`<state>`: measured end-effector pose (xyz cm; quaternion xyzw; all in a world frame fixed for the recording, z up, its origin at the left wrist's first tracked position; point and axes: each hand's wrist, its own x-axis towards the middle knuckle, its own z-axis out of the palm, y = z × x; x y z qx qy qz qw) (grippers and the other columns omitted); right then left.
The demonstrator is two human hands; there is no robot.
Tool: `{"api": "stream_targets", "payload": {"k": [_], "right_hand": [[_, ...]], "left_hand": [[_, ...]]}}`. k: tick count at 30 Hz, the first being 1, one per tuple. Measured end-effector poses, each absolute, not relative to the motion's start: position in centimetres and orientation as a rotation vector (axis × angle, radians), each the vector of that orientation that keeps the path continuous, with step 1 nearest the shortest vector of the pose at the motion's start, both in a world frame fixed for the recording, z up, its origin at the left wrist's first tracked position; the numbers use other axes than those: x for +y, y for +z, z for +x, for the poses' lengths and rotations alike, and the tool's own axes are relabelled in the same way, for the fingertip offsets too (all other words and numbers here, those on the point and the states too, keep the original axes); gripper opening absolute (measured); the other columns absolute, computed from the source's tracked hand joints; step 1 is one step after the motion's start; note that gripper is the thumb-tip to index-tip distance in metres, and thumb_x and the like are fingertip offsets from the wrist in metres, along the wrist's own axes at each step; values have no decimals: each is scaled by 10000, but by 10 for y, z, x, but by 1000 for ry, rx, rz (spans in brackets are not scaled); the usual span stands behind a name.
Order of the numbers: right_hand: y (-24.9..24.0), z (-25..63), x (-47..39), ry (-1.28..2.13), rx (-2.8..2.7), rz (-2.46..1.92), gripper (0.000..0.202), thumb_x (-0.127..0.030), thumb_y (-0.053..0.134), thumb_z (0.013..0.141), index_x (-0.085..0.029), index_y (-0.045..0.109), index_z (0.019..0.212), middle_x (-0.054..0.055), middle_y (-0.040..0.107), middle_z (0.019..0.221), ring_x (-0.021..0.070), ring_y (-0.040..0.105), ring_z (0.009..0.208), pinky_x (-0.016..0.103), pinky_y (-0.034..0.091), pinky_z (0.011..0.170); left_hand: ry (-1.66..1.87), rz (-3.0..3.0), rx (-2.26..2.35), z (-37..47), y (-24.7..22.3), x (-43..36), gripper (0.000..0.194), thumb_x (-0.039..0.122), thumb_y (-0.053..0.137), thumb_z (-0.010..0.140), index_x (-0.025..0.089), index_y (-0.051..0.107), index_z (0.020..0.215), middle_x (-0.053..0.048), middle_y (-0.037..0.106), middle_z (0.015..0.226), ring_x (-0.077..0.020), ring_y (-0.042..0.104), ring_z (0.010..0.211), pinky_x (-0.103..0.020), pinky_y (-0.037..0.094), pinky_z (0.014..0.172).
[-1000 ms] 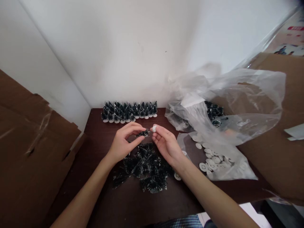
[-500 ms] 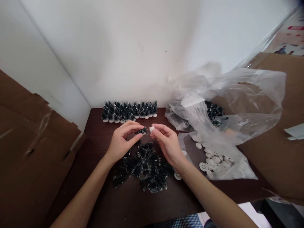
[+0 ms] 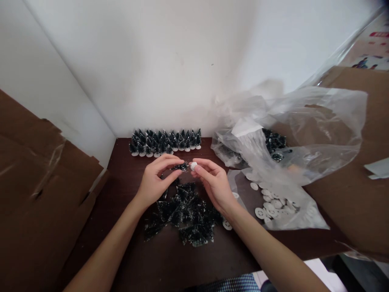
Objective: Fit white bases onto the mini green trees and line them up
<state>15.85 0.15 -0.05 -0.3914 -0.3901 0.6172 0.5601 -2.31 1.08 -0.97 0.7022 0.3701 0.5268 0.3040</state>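
Note:
Between thumb and fingers, my left hand (image 3: 158,178) is closed on a small dark green miniature tree (image 3: 183,166) with white-flecked tips, lying sideways with its bottom end toward the right. My right hand (image 3: 214,182) pinches a round white base (image 3: 193,165), held edge-on right at the tree's bottom end. Whether the stem is inside the base is too small to tell. Below both hands lies a loose pile of baseless miniature trees (image 3: 188,211) on the dark brown table (image 3: 182,267). A white disc base (image 3: 227,224) lies by my right forearm.
Rows of upright trees on white bases (image 3: 164,142) stand along the wall. To the right, a clear plastic bag (image 3: 322,121) covers more trees (image 3: 275,142), beside scattered white bases (image 3: 275,205). Cardboard boxes (image 3: 36,182) flank the table on both sides.
The white base in my right hand has moved slightly left, closing the small gap to the tree's bottom end. My left hand has stayed nearly still.

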Motion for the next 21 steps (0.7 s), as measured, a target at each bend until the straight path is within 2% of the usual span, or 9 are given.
{"api": "stream_targets", "payload": {"k": [6, 10, 14, 21], "right_hand": [[-5, 162, 3, 1251, -1184, -998, 210, -295, 768, 756, -222, 733, 950, 34, 742, 938, 166, 674, 830, 316, 544, 802], [-4, 166, 2, 916, -1494, -1045, 169, -209, 701, 810, -213, 718, 978, 32, 707, 931, 142, 642, 744, 290, 528, 726], [-2, 168, 1, 651, -1693, -1021, 191, -143, 638, 843, -216, 702, 1007, 33, 688, 956, 146, 628, 759, 290, 514, 724], [-4, 169, 1, 642, -1737, -1007, 201, -154, 616, 869, -249, 690, 1029, 39, 682, 998, 168, 630, 792, 318, 518, 750]], "left_hand": [[1390, 1930, 1008, -24, -10, 12, 168, 168, 682, 874, 217, 738, 1025, -57, 669, 1039, -187, 636, 988, -322, 510, 863], [1371, 1964, 1019, -24, -10, 12, 155, 163, 682, 871, 208, 738, 1008, -60, 670, 1030, -189, 639, 981, -334, 513, 875], [1349, 1975, 1026, -24, -10, 11, 156, 170, 673, 876, 208, 735, 1014, -68, 670, 1038, -200, 638, 994, -345, 520, 873], [1323, 1981, 1021, -23, -10, 12, 153, 179, 666, 879, 209, 728, 1016, -74, 667, 1038, -205, 638, 991, -358, 525, 872]]}}
